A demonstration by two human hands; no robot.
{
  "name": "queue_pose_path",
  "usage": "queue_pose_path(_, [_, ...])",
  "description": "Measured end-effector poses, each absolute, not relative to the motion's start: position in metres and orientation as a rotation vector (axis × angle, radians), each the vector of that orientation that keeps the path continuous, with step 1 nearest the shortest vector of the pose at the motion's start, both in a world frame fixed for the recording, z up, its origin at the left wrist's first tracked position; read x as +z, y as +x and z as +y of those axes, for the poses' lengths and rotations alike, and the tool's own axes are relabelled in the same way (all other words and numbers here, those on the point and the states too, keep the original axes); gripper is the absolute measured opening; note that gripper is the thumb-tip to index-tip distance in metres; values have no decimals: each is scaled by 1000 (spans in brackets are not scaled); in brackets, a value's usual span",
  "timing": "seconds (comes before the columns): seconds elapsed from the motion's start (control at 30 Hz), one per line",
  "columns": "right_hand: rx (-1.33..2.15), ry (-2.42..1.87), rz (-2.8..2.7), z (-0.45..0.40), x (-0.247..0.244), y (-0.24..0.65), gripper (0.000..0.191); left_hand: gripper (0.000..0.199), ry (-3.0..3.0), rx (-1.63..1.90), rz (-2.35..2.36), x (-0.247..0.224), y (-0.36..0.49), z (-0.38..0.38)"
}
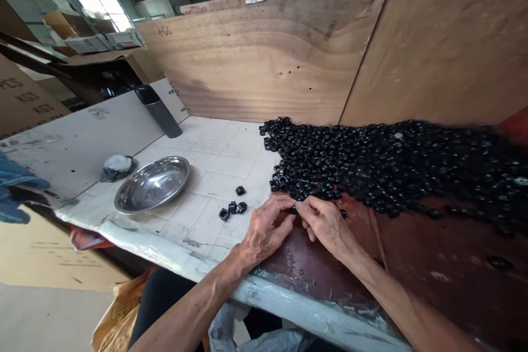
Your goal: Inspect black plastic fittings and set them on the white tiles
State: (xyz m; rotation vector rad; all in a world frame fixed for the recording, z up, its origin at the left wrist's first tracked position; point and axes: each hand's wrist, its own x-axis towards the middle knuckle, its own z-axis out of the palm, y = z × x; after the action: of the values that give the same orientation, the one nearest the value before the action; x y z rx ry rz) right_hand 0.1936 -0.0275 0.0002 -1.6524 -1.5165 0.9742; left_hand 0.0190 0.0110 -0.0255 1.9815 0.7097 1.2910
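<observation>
In the middle of the frame, the right hand (324,224) pinches a small black nut-like piece (293,210) by the left hand (268,225), whose grip I cannot tell, probably because the big black pile (379,162) at right is easy to reach there, while 4 loose pieces (232,208) sit left of centre.

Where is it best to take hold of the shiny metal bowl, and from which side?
Probably by the right part of its rim, from above and the right: the bowl lies open side up, its wall flares outward, and that edge faces the left hand.
</observation>
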Motion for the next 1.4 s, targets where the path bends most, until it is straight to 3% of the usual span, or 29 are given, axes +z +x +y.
queue_pose_path(0.23, [851,-1470,-1578,-29,5,193,17,24,1526,1053,865,-21,20,7])
queue_pose_path(0.37, [883,-1583,-1604,-29,6,190,24,25,1796,1115,881,-19,18,2])
queue_pose_path(0.47, [860,-1638,-1629,-28,22,197,31,29,1980,925,943,-15,10,-3])
queue_pose_path(0.63, [574,-1850,-1858,-60,50,251,20,24,2410,638,1168,-15,-32,-1])
queue_pose_path(0.8, [182,-2086,-1892,-130,-5,308,34,31,2620,691,1529,-28,-80,13])
queue_pose_path(0.9, [288,-2028,-1920,-137,-33,307,15,36,2611,809,1735,-29,-82,12])
queue_pose_path(1.07, [481,-1999,-2028,-77,-7,261,8,14,2495,853,1368,-20,-33,9])
queue_pose_path(1.27, [455,-1981,-2065,-14,16,227,16,38,2380,799,1215,-29,24,35])
queue_pose_path(1.4, [494,-1935,-2053,-5,7,220,10,19,2324,853,1210,-36,26,39])
